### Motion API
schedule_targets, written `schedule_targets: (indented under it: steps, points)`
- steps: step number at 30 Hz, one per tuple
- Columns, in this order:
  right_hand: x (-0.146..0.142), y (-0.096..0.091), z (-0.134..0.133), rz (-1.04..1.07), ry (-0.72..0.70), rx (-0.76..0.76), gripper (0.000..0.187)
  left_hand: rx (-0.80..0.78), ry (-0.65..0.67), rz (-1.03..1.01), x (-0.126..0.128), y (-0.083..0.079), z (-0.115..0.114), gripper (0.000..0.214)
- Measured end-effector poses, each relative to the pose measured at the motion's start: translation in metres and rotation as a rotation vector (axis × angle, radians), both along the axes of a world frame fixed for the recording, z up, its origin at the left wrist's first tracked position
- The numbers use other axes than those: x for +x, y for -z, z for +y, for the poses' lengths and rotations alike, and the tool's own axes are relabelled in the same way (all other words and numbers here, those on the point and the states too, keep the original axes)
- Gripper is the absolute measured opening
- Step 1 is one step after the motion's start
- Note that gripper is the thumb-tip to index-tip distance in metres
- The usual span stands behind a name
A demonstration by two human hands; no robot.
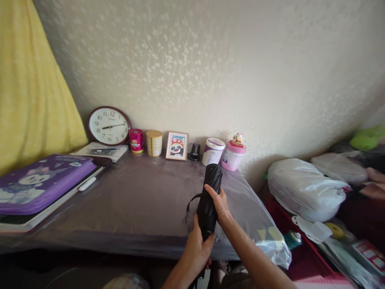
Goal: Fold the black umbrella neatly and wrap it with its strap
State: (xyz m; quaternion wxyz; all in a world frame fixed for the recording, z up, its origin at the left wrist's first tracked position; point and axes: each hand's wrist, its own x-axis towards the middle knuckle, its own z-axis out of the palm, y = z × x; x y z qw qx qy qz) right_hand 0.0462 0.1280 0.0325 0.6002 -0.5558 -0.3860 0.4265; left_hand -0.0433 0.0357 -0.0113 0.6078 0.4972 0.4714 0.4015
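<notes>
A folded black umbrella (207, 210) is held in both hands over the front edge of the table, its top end tilted away from me. My left hand (197, 245) wraps round its lower part near the handle. Higher up, my right hand (219, 202) grips the rolled canopy from the right side, thumb across the front. A thin black strap sticks out to the left of the canopy. Most of the handle is hidden behind my left hand.
Along the wall stand a clock (108, 125), a pink tin (136, 141), a yellow-lidded can (154, 143), a framed panda picture (177, 146) and two tubs (213, 152). A purple case (45, 182) lies on the left of the plastic-covered table (144, 200). White bags (303, 188) sit at right.
</notes>
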Motion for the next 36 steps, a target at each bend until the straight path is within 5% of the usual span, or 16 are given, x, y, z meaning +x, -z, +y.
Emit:
schedule_targets:
  steps: [5, 12, 15, 20, 28, 36]
  points:
    - [-0.004, 0.001, 0.0, -0.028, 0.053, 0.006, 0.048, 0.223, -0.219, 0.155, -0.005, 0.007, 0.0, 0.073]
    - [0.001, -0.009, 0.0, 0.167, -0.063, -0.05, 0.048, -0.047, 0.172, -0.254, -0.009, -0.007, 0.003, 0.061]
    - [0.001, -0.004, -0.001, 0.079, -0.021, -0.037, 0.05, -0.019, 0.05, -0.078, -0.002, 0.002, 0.001, 0.067]
    - [-0.003, 0.0, -0.002, 0.005, 0.05, -0.003, 0.05, 0.241, -0.15, 0.233, -0.004, 0.009, 0.0, 0.074]
    - [0.0, -0.015, -0.003, 0.273, -0.159, -0.094, 0.045, -0.095, 0.223, -0.372, -0.01, -0.013, 0.001, 0.055]
    - [-0.007, 0.001, -0.004, 0.047, -0.051, -0.016, 0.047, 0.094, -0.111, 0.19, -0.001, 0.012, 0.001, 0.071]
